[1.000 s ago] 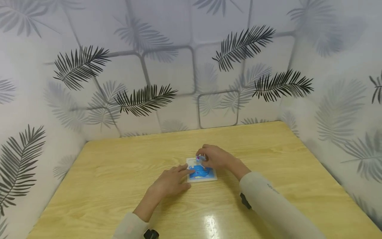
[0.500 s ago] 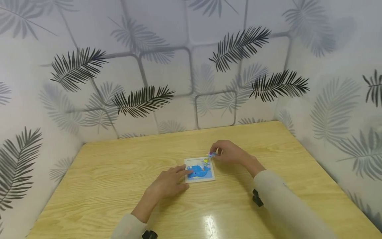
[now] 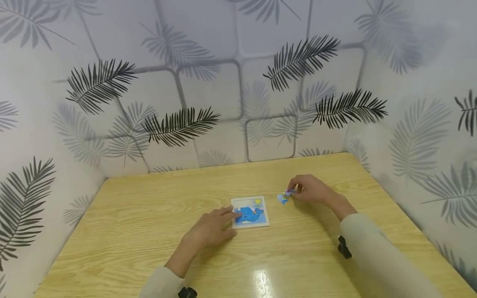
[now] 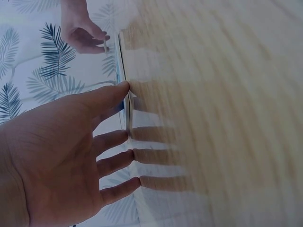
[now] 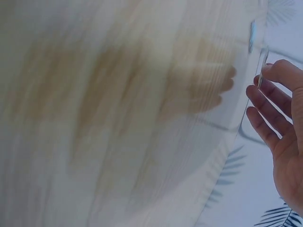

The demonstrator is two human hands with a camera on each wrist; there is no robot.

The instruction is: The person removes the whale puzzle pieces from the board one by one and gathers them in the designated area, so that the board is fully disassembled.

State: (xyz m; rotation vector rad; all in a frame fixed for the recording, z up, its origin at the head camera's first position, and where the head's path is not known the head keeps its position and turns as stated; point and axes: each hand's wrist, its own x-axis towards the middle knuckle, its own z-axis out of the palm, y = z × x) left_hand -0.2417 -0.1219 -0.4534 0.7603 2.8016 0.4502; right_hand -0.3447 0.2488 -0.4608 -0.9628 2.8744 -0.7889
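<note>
A small square jigsaw puzzle [image 3: 250, 222] in a white frame lies on the table, showing a blue whale and a yellow sun. My left hand [image 3: 209, 227] rests at its left side, fingers spread and fairly straight, with a fingertip on the whale. To the right of the frame, my right hand [image 3: 311, 189] pinches a small puzzle piece [image 3: 288, 193] with blue and pink on it. Close by that piece is a light-blue puzzle piece [image 3: 281, 199], seemingly on the table. In the right wrist view, the held puzzle piece [image 5: 263, 66] appears edge-on between thumb and fingers.
The wood-grain table [image 3: 149, 207] extends on all sides of the puzzle. Behind it and at both sides stands a pale wall covering [image 3: 223, 91] with leaf prints. A glare spot shows near the table's front.
My right hand has lifted the pinched piece off the puzzle's upper part and carried it right, beside the light-blue piece, which is now visible. The left hand has stayed in place.
</note>
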